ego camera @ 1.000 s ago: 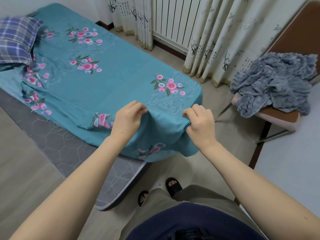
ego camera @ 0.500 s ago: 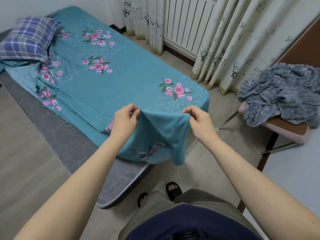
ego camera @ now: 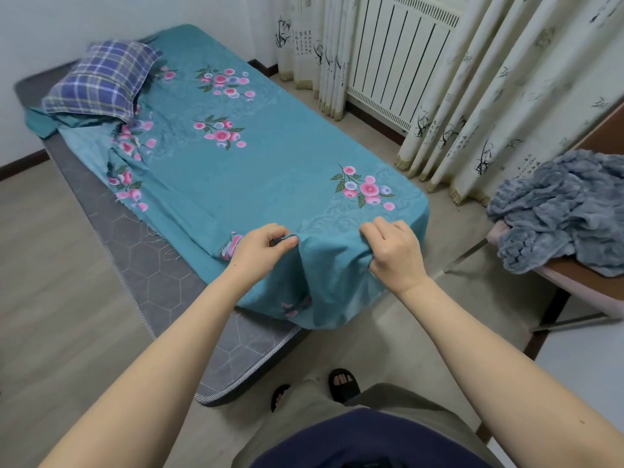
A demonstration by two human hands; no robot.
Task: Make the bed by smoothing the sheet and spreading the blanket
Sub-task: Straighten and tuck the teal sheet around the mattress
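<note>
The teal floral cotton sheet point(ego camera: 270, 170) covers the grey quilted mattress point(ego camera: 141, 265), its foot edge bunched. The left hand point(ego camera: 261, 251) and right hand point(ego camera: 393, 255) each clench that edge; bare floor lies on both sides. The grey plush blanket point(ego camera: 560, 211) sits heaped on a chair, well apart.

We're in a bedroom at home, no question. A low grey mattress point(ego camera: 158, 282) runs along the white wall point(ego camera: 50, 21), a teal sheet point(ego camera: 270, 170) with pink flower sprays lies over it, and a blue plaid pillow point(ego camera: 101, 79) sits at the far end. Across the room there's a white radiator point(ego camera: 398, 62), flanked by long cream curtains point(ego camera: 489, 96) printed with bamboo. A rumpled grey blanket point(ego camera: 567, 211) is heaped on a chair point(ego camera: 574, 285), the floor point(ego camera: 50, 265) is pale wood-look boards, and the person wears open black sandals point(ego camera: 344, 383).
</note>
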